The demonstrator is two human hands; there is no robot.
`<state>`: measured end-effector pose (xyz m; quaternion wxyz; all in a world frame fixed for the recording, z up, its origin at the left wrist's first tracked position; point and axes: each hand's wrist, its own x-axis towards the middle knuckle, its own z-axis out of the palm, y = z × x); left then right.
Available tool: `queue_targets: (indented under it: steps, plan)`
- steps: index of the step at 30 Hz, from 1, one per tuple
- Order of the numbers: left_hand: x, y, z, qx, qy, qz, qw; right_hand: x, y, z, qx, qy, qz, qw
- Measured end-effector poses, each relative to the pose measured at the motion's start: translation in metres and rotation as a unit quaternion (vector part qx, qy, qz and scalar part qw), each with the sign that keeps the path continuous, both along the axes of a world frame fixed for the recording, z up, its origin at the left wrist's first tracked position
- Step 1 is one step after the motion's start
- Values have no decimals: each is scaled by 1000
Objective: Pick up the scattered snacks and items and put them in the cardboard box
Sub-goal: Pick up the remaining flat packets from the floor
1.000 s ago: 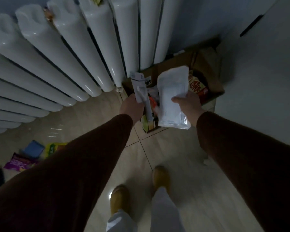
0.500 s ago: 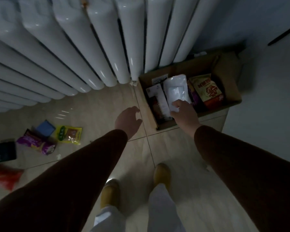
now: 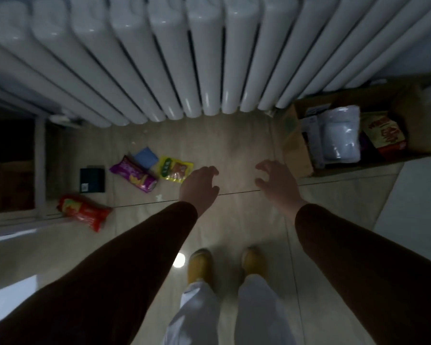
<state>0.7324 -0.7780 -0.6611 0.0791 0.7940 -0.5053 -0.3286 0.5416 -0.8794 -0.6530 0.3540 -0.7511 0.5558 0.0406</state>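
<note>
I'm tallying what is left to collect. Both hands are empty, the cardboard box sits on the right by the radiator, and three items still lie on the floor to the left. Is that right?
Not quite: the head view shows five items on the floor, not three: a yellow-green packet, a purple packet, a blue item, a dark flat box and a red packet. The rest holds: left hand and right hand are empty, and the cardboard box sits right, by the radiator.

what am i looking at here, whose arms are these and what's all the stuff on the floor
This is a single camera worn on a person's head, looking down at their own arms and feet. No robot is involved. The left hand and right hand are both open and empty. On the tiled floor lie a yellow-green snack packet, a purple snack packet, a blue square item, a dark flat box and a red snack bag. At right, beneath the radiator, is a cardboard box already holding a white pouch.
</note>
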Motion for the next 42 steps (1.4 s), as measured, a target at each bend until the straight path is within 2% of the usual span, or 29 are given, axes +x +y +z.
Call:
queue_targets:
  steps: [6,13,25,31,35,42]
  plan:
    - [57,55,-5,15,-18,48,999,63,43,-2,-9,1,65,998]
    - [113,102,-10,18,-3,86,996,121,78,-17,11,-5,74,997]
    - [259,116,-76,45,-25,-29,998,221,128,-105,50,55,-31,997]
    - [281,87,-145,29,-7,-70,997,224,137,-177,57,83,-72,992]
    - [281,63,-202,55,-25,-103,993,220,127,-235,50,105,-73,990]
    - [283,33,-300,45,-78,-181,979,202,112,-328,70,185,-99,975]
